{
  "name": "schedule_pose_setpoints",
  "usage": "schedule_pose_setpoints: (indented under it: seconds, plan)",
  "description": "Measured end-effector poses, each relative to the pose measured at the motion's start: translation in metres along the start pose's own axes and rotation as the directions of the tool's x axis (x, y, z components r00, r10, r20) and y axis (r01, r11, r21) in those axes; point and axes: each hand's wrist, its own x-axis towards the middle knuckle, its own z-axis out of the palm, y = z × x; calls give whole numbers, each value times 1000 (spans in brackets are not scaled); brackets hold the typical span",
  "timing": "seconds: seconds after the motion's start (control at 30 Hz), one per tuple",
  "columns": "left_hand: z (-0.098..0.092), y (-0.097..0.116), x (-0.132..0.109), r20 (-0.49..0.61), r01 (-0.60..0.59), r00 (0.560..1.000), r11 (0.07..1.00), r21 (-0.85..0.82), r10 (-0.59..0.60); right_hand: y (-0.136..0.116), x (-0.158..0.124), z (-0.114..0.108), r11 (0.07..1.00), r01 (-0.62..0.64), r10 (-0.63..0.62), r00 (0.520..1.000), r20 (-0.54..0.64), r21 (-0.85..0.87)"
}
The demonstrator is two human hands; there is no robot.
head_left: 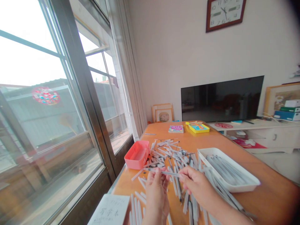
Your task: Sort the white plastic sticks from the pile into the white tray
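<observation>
Across the lower half of the frame runs the orange table (234, 150), and there's the sprawl of pen pieces (168, 153) at lower centre, loose and crossing. Right of centre, the white tray (241, 188), long greyish sticks (227, 170) laid lengthwise inside; left of centre, the pink box (134, 164). Now the hands, lower centre: the left hand (156, 187) with fingers curled into a pinch, the right hand (194, 179) nipping with thumb and forefinger. And between them, gripped by both, the slim translucent pen (172, 173), nearly level above the pile! Handling it well probably means both pinches in line, light pressure so the plastic won't bow, wrists clear of the litter.
</observation>
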Motion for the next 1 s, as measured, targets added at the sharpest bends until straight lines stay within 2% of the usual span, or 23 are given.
schedule_pose_setpoints:
  seconds: [0.27,0.43,0.57,0.67,0.8,0.9,1.0]
  plan:
    - [0,-1,-1,36,1,999,1000,-24,-1,-8,-5,5,1000,26,-26,999,-46,14]
    - [-2,-2,2,31,4,1000,1000,-11,-4,-6,-3,6,999,26,-25,999,-33,39]
    - [-4,0,5,40,37,998,999,11,-38,-4,1,-2,1000,-24,23,1000,12,13]
    - [-5,3,6,52,65,996,998,23,-66,-4,3,-14,996,-36,44,995,91,-82]
    - [-5,4,2,94,102,990,993,52,-107,-9,6,-28,953,102,-79,993,91,-285]
    - [-6,-1,-1,160,139,976,988,71,-149,-10,6,-30,910,175,-154,984,84,-377]
    - [-7,-7,-3,220,174,956,979,103,-193,-7,5,-26,884,186,-161,983,93,-429]
